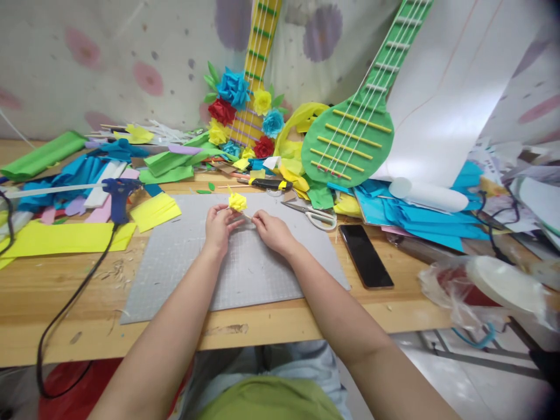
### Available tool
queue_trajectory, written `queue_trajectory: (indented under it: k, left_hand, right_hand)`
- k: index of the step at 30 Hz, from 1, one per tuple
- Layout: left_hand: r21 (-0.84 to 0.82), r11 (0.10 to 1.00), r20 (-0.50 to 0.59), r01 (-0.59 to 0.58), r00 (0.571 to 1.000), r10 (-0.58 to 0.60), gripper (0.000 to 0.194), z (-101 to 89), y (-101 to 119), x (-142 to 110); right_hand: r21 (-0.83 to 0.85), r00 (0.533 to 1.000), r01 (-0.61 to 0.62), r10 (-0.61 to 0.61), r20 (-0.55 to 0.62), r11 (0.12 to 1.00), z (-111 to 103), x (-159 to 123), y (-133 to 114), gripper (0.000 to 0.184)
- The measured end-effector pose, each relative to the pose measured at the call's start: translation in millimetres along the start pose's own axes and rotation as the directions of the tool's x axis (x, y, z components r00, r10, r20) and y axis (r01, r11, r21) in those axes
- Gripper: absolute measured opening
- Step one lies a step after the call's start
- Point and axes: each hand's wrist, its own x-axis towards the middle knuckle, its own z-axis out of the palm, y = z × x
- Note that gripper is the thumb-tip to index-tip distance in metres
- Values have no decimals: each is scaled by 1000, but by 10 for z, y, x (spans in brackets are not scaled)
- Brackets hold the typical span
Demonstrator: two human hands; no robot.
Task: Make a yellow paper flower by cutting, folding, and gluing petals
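One red bag or bin (which, I cannot tell) shows below the near edge of the table, between seven and eight o'clock from the middle of the grey cutting mat; its contents are hidden. Between three and four o'clock, a crumpled clear plastic bag lies at the table's edge, with something dark red showing through and a white rounded thing at least partly inside. A black phone rests at three o'clock, just beside the mat.

Over the mat, the right hand pinches a thin stick, fingers curled in. The left hand pinches at the base of a yellow paper flower, its other fingers slightly spread; the flower sits at twelve o'clock, above the fingertips.

Scissors lie at two o'clock, partly on the mat. A blue glue gun stands near ten o'clock, by yellow paper sheets. Farther off, a flower-decked yellow instrument model stands at twelve o'clock and a green one between one and two.
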Motion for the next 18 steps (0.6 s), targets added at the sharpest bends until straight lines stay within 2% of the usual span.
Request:
queue_trajectory:
  k: [3,6,13,18]
  left_hand:
    - [-18,998,24,63,998,-62,17,-5,13,-3]
    - [-4,995,26,102,994,-102,20,-17,20,10]
    - [-3,997,38,74,997,-74,27,-31,28,25]
    - [-7,995,59,101,993,-100,33,-38,25,24]
  right_hand:
    - [17,1000,-14,14,13,1000,-24,6,20,22]
    - [49,1000,-7,6,12,999,-51,0,7,20]
    - [71,999,-6,2,52,997,-97,-19,-45,16]
    - [105,997,-31,24,69,994,-72,15,11,16]
